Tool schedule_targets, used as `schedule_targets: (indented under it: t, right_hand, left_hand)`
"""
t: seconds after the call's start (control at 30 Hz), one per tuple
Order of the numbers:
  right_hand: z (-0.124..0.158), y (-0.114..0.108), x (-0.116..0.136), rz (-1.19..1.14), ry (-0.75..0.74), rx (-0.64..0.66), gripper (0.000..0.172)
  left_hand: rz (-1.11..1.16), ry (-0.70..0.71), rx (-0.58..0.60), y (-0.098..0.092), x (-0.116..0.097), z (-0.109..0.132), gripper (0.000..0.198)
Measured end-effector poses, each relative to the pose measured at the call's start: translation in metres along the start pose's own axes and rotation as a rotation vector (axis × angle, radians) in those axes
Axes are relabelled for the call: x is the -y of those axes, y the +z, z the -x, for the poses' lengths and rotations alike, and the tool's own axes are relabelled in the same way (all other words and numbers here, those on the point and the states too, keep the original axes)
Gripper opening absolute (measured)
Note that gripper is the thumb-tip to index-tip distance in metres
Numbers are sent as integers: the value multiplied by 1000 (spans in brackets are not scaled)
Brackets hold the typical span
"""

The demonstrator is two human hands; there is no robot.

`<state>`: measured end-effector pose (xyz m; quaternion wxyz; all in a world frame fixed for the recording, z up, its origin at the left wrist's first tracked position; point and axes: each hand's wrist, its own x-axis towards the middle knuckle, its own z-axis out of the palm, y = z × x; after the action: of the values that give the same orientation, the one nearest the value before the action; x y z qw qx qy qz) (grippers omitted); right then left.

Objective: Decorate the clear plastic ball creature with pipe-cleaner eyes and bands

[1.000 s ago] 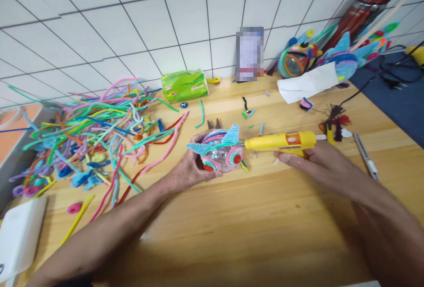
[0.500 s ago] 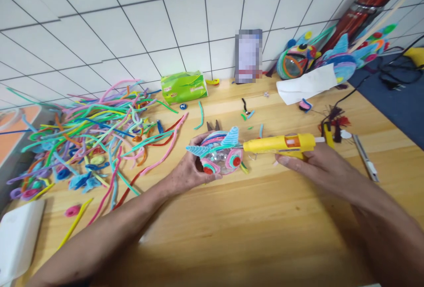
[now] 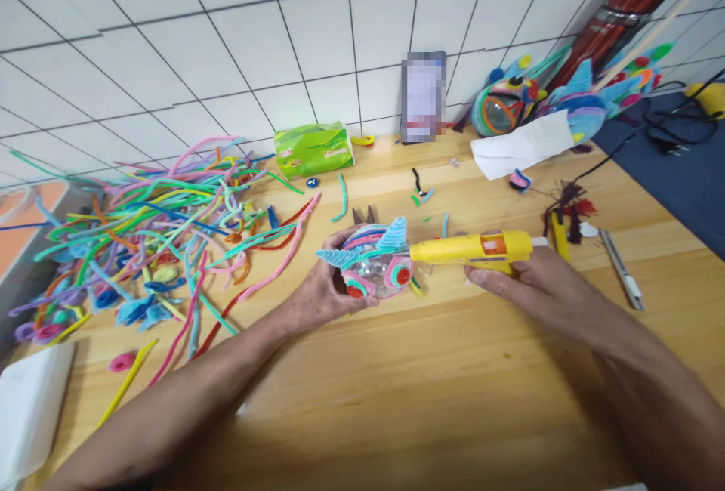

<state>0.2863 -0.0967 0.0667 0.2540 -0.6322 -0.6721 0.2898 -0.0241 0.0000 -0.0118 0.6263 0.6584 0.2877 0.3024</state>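
Observation:
My left hand (image 3: pixel 328 279) is closed around a clear fish-shaped craft (image 3: pixel 377 260) trimmed with coloured pipe cleaners. It has light blue fins and pink, green and red round eyes. In my right hand (image 3: pixel 521 276) is a yellow hot glue gun (image 3: pixel 473 248), pointing left, with a white glue stick out of its back. The gun's nozzle is at the craft's right side, by the upper edge of the right eye; whether it touches I cannot tell. Dark pointed tips (image 3: pixel 363 215), probably of a tool, show behind the craft.
Pipe cleaners (image 3: pixel 170 226) lie heaped at the left beside a white box (image 3: pixel 34 408). A green tissue pack (image 3: pixel 313 151) and a phone (image 3: pixel 424 98) stand by the wall. At right are finished fish crafts (image 3: pixel 504 109), a red thermos (image 3: pixel 617 30), a utility knife (image 3: pixel 621 268) and a black cord (image 3: pixel 606 155).
My right hand has moved the glue gun slightly left, bringing its nozzle closer against the fish craft. My left hand holds the craft almost still.

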Motion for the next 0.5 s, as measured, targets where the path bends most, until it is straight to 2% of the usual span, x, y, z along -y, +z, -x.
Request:
schedule_targets:
  t: [0.17, 0.27, 0.37, 0.4, 0.5]
  right_hand:
    - [3, 0, 1, -141, -4, -26, 44]
    - [1, -1, -8, -266, 21, -103, 37]
    - [-9, -7, -29, -298, 78, -316, 31]
    - [-15, -9, -39, -274, 101, -415, 34]
    - [-31, -19, -72, -105, 231, -604, 41]
  left_hand:
    - [-28, -2, -11, -1, 0, 0, 123]
    - [-30, 13, -9, 0, -1, 0, 121]
    - [12, 24, 9, 2, -3, -1, 115]
    - [27, 28, 14, 2, -3, -1, 114]
    - [47, 34, 7, 4, -3, -2, 119]
